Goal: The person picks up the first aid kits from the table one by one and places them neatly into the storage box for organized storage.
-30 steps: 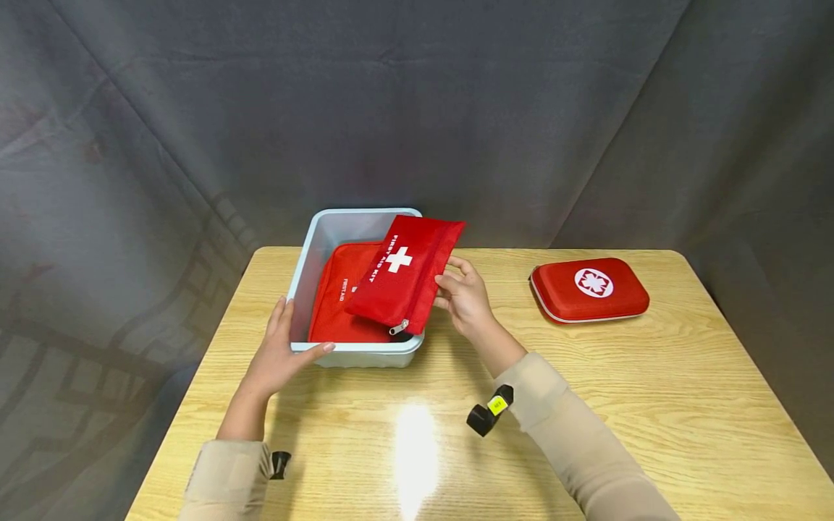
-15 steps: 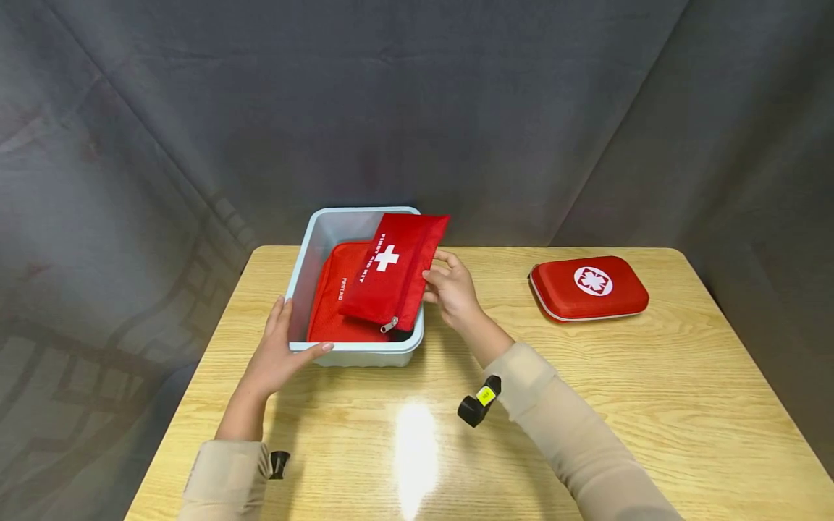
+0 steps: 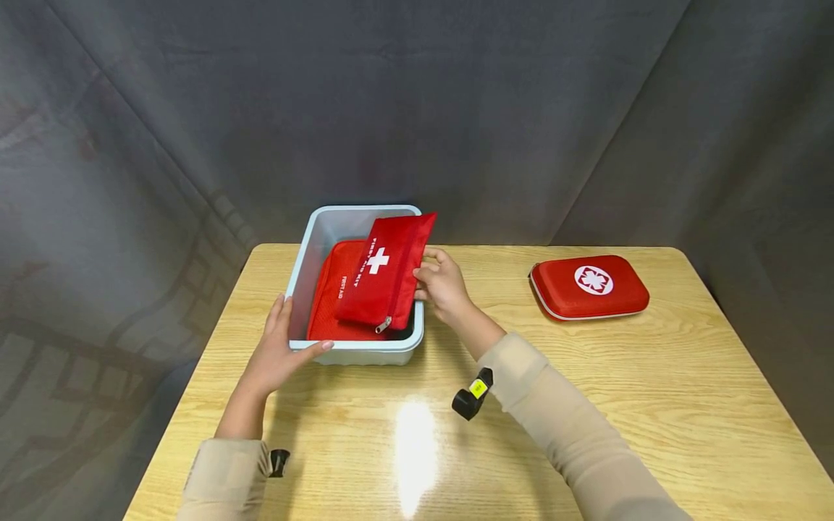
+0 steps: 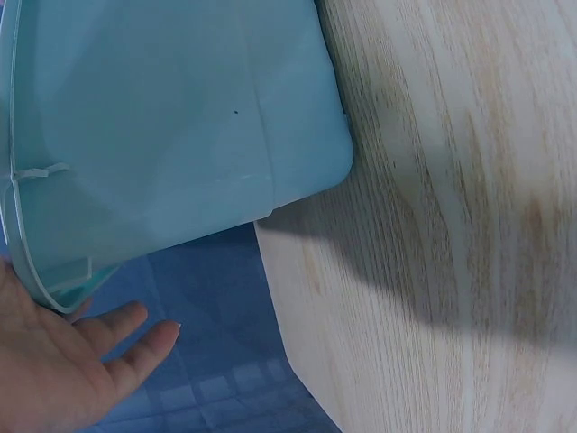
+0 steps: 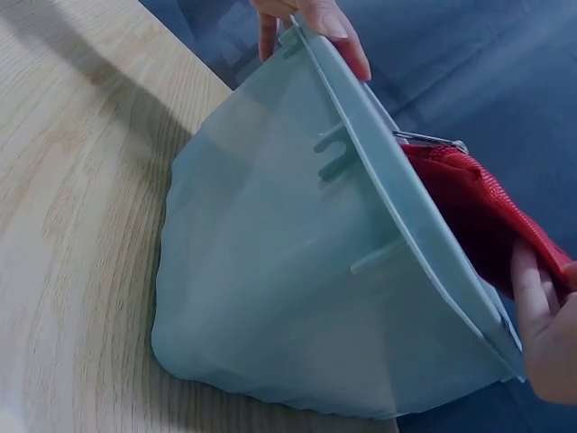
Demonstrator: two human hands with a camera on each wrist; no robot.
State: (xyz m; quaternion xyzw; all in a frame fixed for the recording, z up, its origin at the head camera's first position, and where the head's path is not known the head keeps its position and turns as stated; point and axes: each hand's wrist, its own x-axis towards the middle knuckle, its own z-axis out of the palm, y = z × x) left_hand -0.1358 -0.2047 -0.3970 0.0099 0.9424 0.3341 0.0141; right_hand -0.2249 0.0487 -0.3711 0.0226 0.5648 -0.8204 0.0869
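My right hand (image 3: 441, 286) pinches the zip-edge side of a flat red first aid pouch (image 3: 384, 271) with a white cross. The pouch is tilted, right edge raised, over a pale blue plastic bin (image 3: 365, 347). Beneath it in the bin lies another red first aid case (image 3: 326, 311), partly covered. My left hand (image 3: 276, 354) rests at the bin's front left corner, thumb along the front rim and fingers on the left side. In the left wrist view, some fingers (image 4: 144, 352) extend loosely past the rim. The right wrist view shows my right fingertips inside the red cloth (image 5: 478, 212).
A red hard-shell case (image 3: 589, 288) with a white round emblem lies on the wooden table (image 3: 554, 405) to the right. A grey curtain (image 3: 456, 108) hangs behind the table. The bin stands near the table's back left.
My right hand has moved left with the pouch, bringing it farther over the bin and slightly lower. The left hand has stayed on the bin's corner.
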